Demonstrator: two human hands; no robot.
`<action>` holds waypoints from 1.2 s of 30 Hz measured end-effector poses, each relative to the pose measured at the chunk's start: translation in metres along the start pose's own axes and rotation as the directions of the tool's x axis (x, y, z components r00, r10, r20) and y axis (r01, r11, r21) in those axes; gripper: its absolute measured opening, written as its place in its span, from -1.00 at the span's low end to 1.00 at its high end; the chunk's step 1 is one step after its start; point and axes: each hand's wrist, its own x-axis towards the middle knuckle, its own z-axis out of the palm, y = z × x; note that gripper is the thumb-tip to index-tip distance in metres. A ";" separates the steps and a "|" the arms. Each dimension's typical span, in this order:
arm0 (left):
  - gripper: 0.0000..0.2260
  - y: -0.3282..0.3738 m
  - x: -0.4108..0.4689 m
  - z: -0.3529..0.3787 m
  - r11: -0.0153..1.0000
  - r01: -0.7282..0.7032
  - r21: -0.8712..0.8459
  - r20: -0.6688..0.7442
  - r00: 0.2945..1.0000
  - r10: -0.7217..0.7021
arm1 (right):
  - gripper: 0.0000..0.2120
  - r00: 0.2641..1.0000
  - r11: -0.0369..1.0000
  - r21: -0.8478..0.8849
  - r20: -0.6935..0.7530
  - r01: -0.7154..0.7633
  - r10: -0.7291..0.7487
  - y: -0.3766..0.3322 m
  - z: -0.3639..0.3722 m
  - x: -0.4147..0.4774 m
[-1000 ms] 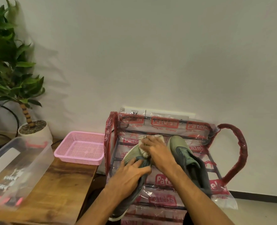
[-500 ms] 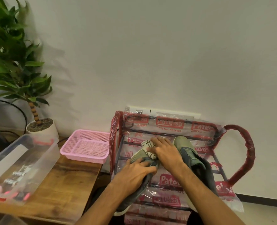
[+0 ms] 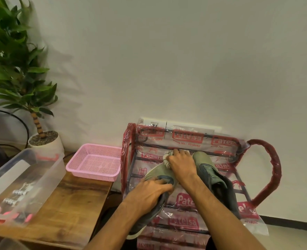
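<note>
Two olive-green shoes lie on a red metal rack (image 3: pixel 265 170) wrapped in printed plastic. My left hand (image 3: pixel 149 193) grips the left shoe (image 3: pixel 155 173) across its opening and holds it steady. My right hand (image 3: pixel 180 161) holds a crumpled white cloth with dark stripes (image 3: pixel 167 157) against the toe of that shoe. The right shoe (image 3: pixel 210 170) lies just right of my right wrist, untouched.
A wooden table (image 3: pixel 59 204) stands left of the rack, carrying a pink mesh basket (image 3: pixel 95 163) and a clear plastic bin (image 3: pixel 21 181) with small items inside. A potted plant (image 3: pixel 23 83) stands at the back left. A white wall rises behind.
My right hand has slid the cloth slightly forward along the left shoe's toe. My left hand has kept its grip. The camera has tilted down and right a little.
</note>
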 end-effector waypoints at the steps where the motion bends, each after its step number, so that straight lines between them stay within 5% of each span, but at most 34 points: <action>1: -0.76 0.000 -0.001 0.000 1.000 0.000 -0.006 -0.005 1.000 0.000 | -0.68 1.000 1.000 0.014 -0.019 0.020 -0.020 -0.003 -0.001 0.001; 6: -0.79 -0.004 -0.003 0.000 0.999 -0.007 -0.045 -0.040 0.999 0.005 | -0.65 0.922 0.905 0.174 -0.093 0.387 -0.376 0.006 0.009 -0.023; 12: -0.78 -0.004 -0.001 0.002 0.999 0.014 -0.046 -0.042 0.999 -0.015 | -0.68 0.993 0.993 -0.039 -0.025 0.115 -0.116 0.019 -0.003 -0.017; 19: -0.76 -0.004 -0.002 0.004 0.999 0.025 -0.046 -0.042 0.999 -0.027 | -0.67 0.939 0.935 0.092 -0.032 0.343 -0.341 0.012 0.000 -0.028; 24: -0.78 -0.001 -0.001 0.003 0.998 0.045 -0.048 -0.044 0.998 -0.047 | -0.70 0.995 0.991 -0.093 0.013 0.098 -0.098 0.025 -0.010 -0.019; 28: -0.80 -0.001 0.000 0.004 0.998 0.058 -0.008 -0.015 0.998 -0.058 | -0.65 0.998 0.999 0.018 -0.043 -0.039 0.040 0.024 -0.017 -0.010; 33: -0.81 0.002 -0.002 0.000 0.998 0.057 -0.024 -0.023 0.998 -0.058 | -0.60 0.968 0.956 0.151 -0.016 0.251 -0.251 0.010 -0.009 -0.025; 36: -0.79 0.001 -0.002 -0.001 0.998 0.047 -0.039 -0.032 0.998 -0.048 | -0.62 0.964 0.952 0.149 -0.012 0.266 -0.267 0.016 0.000 -0.031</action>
